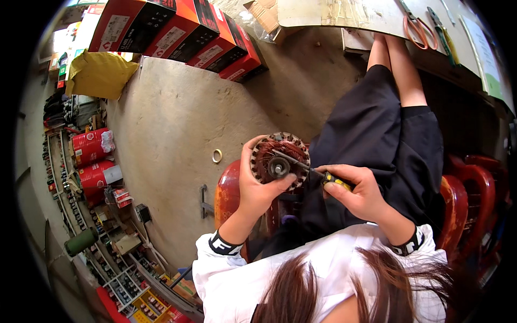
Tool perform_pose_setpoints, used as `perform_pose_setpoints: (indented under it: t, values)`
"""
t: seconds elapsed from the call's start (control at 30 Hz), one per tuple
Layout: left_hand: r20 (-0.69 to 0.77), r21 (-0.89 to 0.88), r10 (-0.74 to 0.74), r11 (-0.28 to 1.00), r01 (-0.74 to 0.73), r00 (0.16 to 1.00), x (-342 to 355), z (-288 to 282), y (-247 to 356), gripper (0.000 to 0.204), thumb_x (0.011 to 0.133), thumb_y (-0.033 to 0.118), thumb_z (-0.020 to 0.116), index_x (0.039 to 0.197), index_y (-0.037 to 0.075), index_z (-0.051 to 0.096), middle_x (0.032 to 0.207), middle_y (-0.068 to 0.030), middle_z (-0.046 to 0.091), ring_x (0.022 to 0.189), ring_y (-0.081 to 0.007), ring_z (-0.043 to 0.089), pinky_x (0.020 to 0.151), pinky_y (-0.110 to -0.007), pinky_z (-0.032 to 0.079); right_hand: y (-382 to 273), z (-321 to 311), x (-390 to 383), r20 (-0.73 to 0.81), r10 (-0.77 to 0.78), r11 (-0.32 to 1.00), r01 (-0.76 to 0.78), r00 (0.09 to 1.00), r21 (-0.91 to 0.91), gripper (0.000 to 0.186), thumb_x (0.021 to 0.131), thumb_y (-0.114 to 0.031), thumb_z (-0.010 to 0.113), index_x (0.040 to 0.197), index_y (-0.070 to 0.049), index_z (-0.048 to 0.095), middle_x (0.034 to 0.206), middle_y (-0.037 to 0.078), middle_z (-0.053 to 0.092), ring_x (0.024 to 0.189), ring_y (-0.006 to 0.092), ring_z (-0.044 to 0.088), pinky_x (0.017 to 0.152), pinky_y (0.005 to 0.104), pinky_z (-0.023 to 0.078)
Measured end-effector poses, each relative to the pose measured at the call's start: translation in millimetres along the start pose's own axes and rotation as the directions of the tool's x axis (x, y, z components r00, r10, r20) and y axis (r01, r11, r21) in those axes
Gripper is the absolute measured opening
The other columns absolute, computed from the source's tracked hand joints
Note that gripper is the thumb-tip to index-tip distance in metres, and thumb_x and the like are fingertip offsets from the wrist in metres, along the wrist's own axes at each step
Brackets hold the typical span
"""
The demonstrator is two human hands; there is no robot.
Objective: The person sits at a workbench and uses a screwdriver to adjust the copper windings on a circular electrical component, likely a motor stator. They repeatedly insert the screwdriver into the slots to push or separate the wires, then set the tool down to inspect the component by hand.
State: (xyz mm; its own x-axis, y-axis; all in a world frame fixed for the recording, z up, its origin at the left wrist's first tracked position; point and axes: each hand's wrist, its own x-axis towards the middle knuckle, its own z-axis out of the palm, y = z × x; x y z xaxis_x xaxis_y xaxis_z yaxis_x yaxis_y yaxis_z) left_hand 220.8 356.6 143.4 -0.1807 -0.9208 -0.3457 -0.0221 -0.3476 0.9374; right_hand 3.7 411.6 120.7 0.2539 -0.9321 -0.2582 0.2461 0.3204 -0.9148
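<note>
My left hand [256,183] grips a round motor part [286,150] with copper windings, a slotted rim and a metal shaft at its centre, held above my lap. My right hand [355,188] is closed on a screwdriver [334,180] with a black and yellow handle. Its metal blade reaches across the windings beside the central hub. The tip's exact contact is too small to tell.
Red-black boxes [167,39] and yellow sheeting [99,75] stand ahead-left. Scissors [417,29] and pliers [447,43] lie on the table [334,12]. Red drums [91,148] and parts racks are left. A tape roll [217,152] lies on the floor. Red chairs [463,191] are right.
</note>
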Motion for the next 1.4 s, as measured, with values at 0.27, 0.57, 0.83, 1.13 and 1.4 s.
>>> perform_pose_setpoints:
  t: [0.27, 0.57, 0.83, 1.13, 1.4]
  values:
    - [0.05, -0.069, 0.063, 0.996, -0.059, 0.997, 0, 0, -1, 0.084, 0.067, 0.002, 0.082, 0.136, 0.004, 0.034, 0.123, -0.0107, 0.056, 0.114, -0.0198, 0.058, 0.1, -0.034, 0.046, -17, -16, -3, 0.173, 0.162, 0.929, -0.209, 0.972, 0.304, 0.033, 0.098, -0.015, 0.053, 0.125, 0.004, 0.058, 0.083, 0.004, 0.066, 0.057, 0.0014, 0.05, 0.053, 0.0164, 0.039]
    - [0.057, -0.109, 0.08, 0.991, -0.073, 0.995, 3, -7, -2, 0.088, 0.064, 0.004, 0.084, 0.136, 0.005, 0.035, 0.124, -0.01, 0.055, 0.115, -0.02, 0.058, 0.1, -0.034, 0.046, -8, -20, -6, 0.323, 0.196, 0.838, -0.329, 0.926, 0.435, 0.037, 0.1, -0.025, 0.051, 0.124, 0.003, 0.06, 0.075, 0.007, 0.066, 0.044, -0.0005, 0.039, 0.041, 0.0149, 0.026]
    - [0.052, -0.074, 0.167, 0.984, -0.162, 0.985, 3, -12, 1, 0.09, 0.063, 0.006, 0.086, 0.137, 0.006, 0.035, 0.123, -0.0093, 0.055, 0.114, -0.0195, 0.058, 0.1, -0.035, 0.047, -8, -46, -13, 0.416, 0.291, 0.844, -0.436, 0.862, 0.313, 0.037, 0.099, -0.024, 0.053, 0.119, 0.005, 0.063, 0.071, 0.006, 0.066, 0.041, 0.0003, 0.038, 0.04, 0.0155, 0.025]
    - [0.08, -0.045, 0.202, 0.979, -0.199, 0.976, 3, -15, 3, 0.089, 0.063, 0.008, 0.086, 0.137, 0.005, 0.035, 0.122, -0.0093, 0.055, 0.114, -0.0193, 0.058, 0.099, -0.034, 0.047, -29, -88, -6, -0.028, 0.196, 0.98, -0.197, 0.98, -0.019, 0.033, 0.095, -0.02, 0.056, 0.12, 0.001, 0.064, 0.072, 0.002, 0.064, 0.046, -0.0013, 0.041, 0.042, 0.0138, 0.027]
    - [0.086, -0.269, -0.027, 0.962, 0.049, 0.996, -4, -12, 9, 0.082, 0.065, 0.003, 0.082, 0.135, 0.001, 0.038, 0.122, -0.0108, 0.057, 0.113, -0.0196, 0.058, 0.101, -0.034, 0.046, -29, -124, 41, -0.453, -0.052, 0.984, -0.032, 0.89, -0.175, 0.036, 0.098, -0.017, 0.055, 0.129, 0.001, 0.056, 0.089, 0.001, 0.063, 0.055, -0.0015, 0.036, 0.048, 0.015, 0.028]
